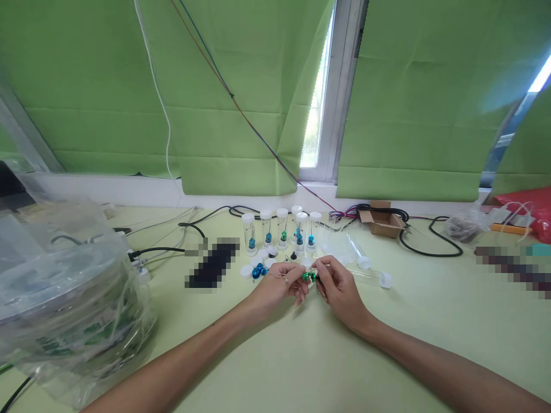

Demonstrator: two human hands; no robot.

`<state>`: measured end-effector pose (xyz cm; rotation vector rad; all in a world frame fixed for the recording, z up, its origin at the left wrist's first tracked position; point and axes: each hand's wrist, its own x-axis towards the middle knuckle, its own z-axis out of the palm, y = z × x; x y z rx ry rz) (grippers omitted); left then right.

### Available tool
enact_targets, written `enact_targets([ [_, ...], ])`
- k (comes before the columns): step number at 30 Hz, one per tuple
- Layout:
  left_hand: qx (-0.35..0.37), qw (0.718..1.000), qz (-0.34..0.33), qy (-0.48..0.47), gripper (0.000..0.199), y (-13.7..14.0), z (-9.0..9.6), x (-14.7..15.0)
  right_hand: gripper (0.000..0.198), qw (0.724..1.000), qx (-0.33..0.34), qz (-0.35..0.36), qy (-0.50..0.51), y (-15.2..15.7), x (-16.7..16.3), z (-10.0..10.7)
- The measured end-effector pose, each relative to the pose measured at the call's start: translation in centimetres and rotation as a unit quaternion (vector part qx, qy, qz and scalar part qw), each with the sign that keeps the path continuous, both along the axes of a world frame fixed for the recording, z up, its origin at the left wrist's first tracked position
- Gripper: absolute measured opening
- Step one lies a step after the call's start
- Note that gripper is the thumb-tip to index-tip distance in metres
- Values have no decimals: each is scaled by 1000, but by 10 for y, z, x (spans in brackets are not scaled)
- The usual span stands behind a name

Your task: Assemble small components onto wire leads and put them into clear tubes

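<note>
My left hand [286, 280] and my right hand [338, 287] meet over the table, fingertips pinched on a small shiny green bell-like piece [306, 276] with a dark part at its right end. Thin wire sticks out leftward past the left fingers. Just left of my left hand lie loose shiny blue pieces [258, 271] among white caps [247, 271]. Behind the hands, several clear tubes [282, 231] with white caps stand upright, holding blue or green pieces on bent wires. A small black piece [293, 256] sits in front of them.
Clear capped tubes [370, 277] lie to the right of my right hand. An open cardboard box [381, 222] and black cables [430, 252] are at the back right. A large plastic-wrapped roll [77, 321] occupies the left side, near a blurred dark object [214, 264].
</note>
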<state>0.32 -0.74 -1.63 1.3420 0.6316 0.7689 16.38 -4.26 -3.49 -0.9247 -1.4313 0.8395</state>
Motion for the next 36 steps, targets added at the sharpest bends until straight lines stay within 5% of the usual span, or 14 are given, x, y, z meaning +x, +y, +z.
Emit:
enact_targets([
  [20, 66, 998, 7, -4, 23, -3, 5, 1, 27, 997, -43, -11, 59, 6, 1, 3],
  [28, 5, 998, 26, -62, 26, 0, 4, 0, 28, 994, -48, -37, 88, 8, 1, 1],
  [36, -64, 986, 128, -91, 27, 5, 2, 1, 29, 992, -42, -61, 101, 10, 2, 0],
])
